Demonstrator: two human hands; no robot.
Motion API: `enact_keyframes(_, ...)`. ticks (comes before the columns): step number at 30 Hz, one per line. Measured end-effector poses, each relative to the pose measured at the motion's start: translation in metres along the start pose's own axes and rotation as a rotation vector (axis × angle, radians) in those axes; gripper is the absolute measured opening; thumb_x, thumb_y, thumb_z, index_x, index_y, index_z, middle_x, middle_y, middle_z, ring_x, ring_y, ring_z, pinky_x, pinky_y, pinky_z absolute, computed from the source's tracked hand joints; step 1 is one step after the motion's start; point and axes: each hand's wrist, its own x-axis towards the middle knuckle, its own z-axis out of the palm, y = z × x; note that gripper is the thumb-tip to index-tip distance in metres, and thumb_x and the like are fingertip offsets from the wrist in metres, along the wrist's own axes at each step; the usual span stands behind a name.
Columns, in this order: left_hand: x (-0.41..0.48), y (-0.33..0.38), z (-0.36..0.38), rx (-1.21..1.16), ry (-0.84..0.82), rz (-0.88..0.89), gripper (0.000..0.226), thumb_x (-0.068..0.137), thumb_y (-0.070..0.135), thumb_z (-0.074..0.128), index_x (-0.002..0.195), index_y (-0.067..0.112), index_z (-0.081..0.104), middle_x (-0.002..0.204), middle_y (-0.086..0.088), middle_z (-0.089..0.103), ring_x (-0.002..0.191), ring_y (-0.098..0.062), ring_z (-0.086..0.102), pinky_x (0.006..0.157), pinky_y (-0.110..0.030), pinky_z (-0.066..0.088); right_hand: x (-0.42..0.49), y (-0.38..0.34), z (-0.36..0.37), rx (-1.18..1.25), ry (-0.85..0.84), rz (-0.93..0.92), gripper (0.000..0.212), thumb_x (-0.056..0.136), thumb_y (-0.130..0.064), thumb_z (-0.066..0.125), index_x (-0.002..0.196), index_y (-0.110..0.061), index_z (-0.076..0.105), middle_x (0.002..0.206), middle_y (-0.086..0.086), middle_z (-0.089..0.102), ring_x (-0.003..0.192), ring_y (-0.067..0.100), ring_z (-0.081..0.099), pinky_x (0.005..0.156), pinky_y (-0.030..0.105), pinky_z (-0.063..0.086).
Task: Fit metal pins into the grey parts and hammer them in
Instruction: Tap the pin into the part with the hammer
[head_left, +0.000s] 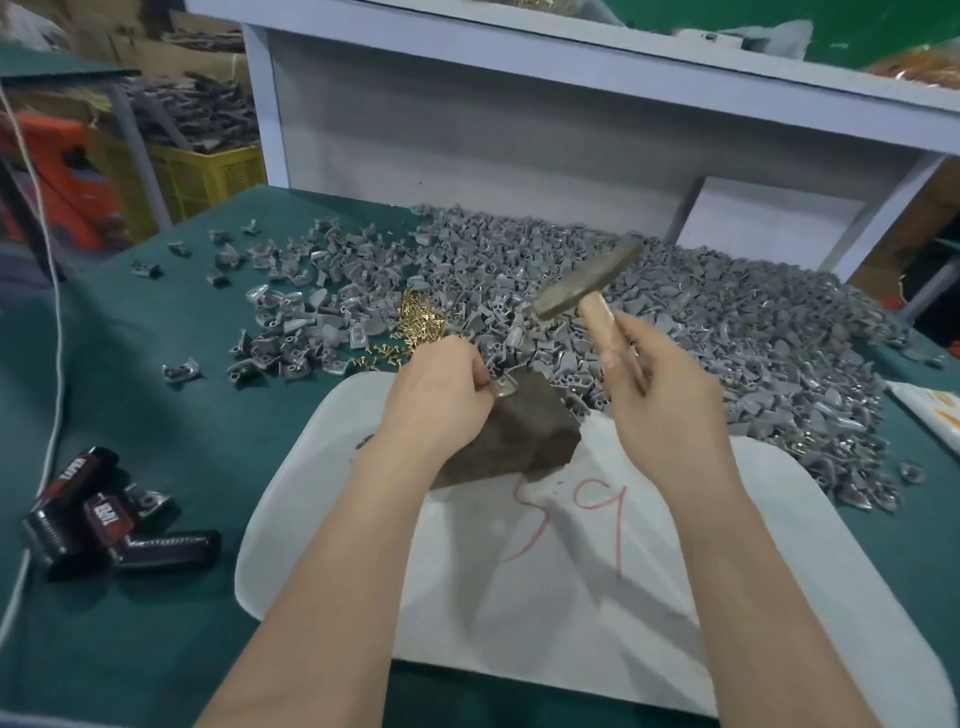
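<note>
Nearest, a white tray (779, 571) marked with red strokes lies on the green surface (182, 415). The dark block (524, 441) stands on the tray's far part. Well to the left of the block, black cases with red labels (104, 509) lie on the surface. The left hand (447, 395) rests against the block's left side, its fingers (478, 366) curled and pinching a grey part (505, 387) on the block's top. Whether a pin sits in that part cannot be told. Right of the block, the right hand (670, 395) is wrapped round the wooden handle of a hammer (582, 286), whose blurred metal head hangs above and beyond the block. Just beyond the block to the left lies a small heap of brass pins (418, 317). Behind the block and to its right spreads a large heap of grey parts (727, 322). Farthest behind the block stands a white shelf frame (467, 130).
</note>
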Motion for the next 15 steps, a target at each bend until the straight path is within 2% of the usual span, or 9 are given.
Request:
enact_keyframes(3,-0.001,0.002,-0.001,0.006,-0.002,-0.002,0.009,0.088,0.017,0.063,0.082,0.015,0.071,0.087,-0.005,0.067,0.086,-0.027,0.063,0.078,-0.037,0.054,0.021,0.015,0.017,-0.017,-0.207,0.166,0.027,0.093,-0.043,0.053,0.113,-0.028,0.064,0.067,-0.013,0.053,0.073,0.024,0.055,0.073,0.033,0.048)
enact_keyframes(6,-0.001,0.001,-0.001,0.008,-0.003,-0.012,0.009,0.089,0.018,0.061,0.087,0.016,0.070,0.091,-0.004,0.067,0.090,-0.026,0.063,0.081,-0.039,0.054,0.021,0.025,0.031,0.067,-0.318,0.278,0.032,0.091,-0.040,0.055,0.115,-0.020,0.064,0.075,-0.001,0.059,0.073,0.026,0.058,0.074,0.041,0.052)
enact_keyframes(8,-0.001,0.001,-0.001,0.006,0.005,-0.007,0.012,0.090,0.019,0.060,0.090,0.016,0.071,0.093,-0.005,0.069,0.091,-0.026,0.063,0.082,-0.039,0.054,0.020,0.028,0.032,-0.085,-0.310,0.226,0.031,0.091,-0.041,0.055,0.110,-0.021,0.066,0.086,0.004,0.066,0.084,0.027,0.061,0.073,0.033,0.048)
enact_keyframes(10,0.000,0.000,0.001,-0.010,0.020,0.017,0.012,0.091,0.020,0.059,0.091,0.016,0.070,0.091,-0.003,0.069,0.089,-0.024,0.063,0.082,-0.037,0.054,0.021,0.024,0.028,-0.230,-0.197,0.132,0.027,0.090,-0.039,0.057,0.109,-0.023,0.067,0.096,0.006,0.066,0.091,0.026,0.061,0.073,0.030,0.044)
enact_keyframes(12,0.002,0.001,0.002,-0.068,0.039,0.048,0.007,0.090,0.022,0.061,0.089,0.020,0.068,0.085,0.004,0.067,0.084,-0.018,0.062,0.079,-0.031,0.052,0.021,0.012,0.023,-0.130,-0.081,0.019,0.027,0.090,-0.037,0.058,0.111,-0.023,0.067,0.099,0.005,0.064,0.092,0.022,0.060,0.082,0.032,0.046)
enact_keyframes(13,0.003,0.001,0.002,-0.113,0.048,0.070,0.006,0.089,0.022,0.062,0.086,0.023,0.066,0.080,0.008,0.063,0.079,-0.014,0.060,0.075,-0.026,0.049,0.021,0.003,0.021,-0.023,-0.106,-0.023,0.028,0.090,-0.037,0.058,0.112,-0.023,0.067,0.095,0.001,0.064,0.087,0.016,0.060,0.082,0.031,0.047)
enact_keyframes(15,0.004,0.002,0.003,-0.201,0.074,0.120,0.008,0.089,0.019,0.062,0.084,0.026,0.062,0.073,0.015,0.057,0.068,-0.004,0.053,0.065,-0.016,0.043,0.022,-0.015,0.023,0.177,-0.308,-0.036,0.022,0.092,-0.031,0.056,0.104,-0.018,0.068,0.078,-0.006,0.066,0.067,0.006,0.059,0.069,0.025,0.047)
